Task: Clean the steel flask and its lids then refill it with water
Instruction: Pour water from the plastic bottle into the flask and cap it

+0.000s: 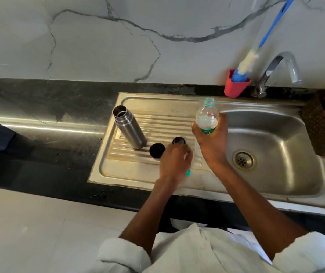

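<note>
One steel flask stands upright and open on the ribbed drainboard of the stainless steel sink. Its body is a smooth brushed cylinder, with screw threads around the neck. Two dark round lids are near its base: the first lid lies just beside the flask, and the second lid is a little to the right, partly under the left hand. The left hand is over the drainboard with the fingers curled down at the second lid; I cannot tell if it really holds the lid. A small teal cap shows at the edge of this hand, on the steel.

The right hand grips one clear plastic water bottle around its lower part, where the green label is. The bottle is upright, without cap, and it has a teal ring at the neck.

Behind the sink, one red holder stands on the black stone counter and holds a bottle brush with white bristles and a blue handle. One curved chrome tap is beside it. The basin has a round drain. The wall is pale marble with dark veins.
</note>
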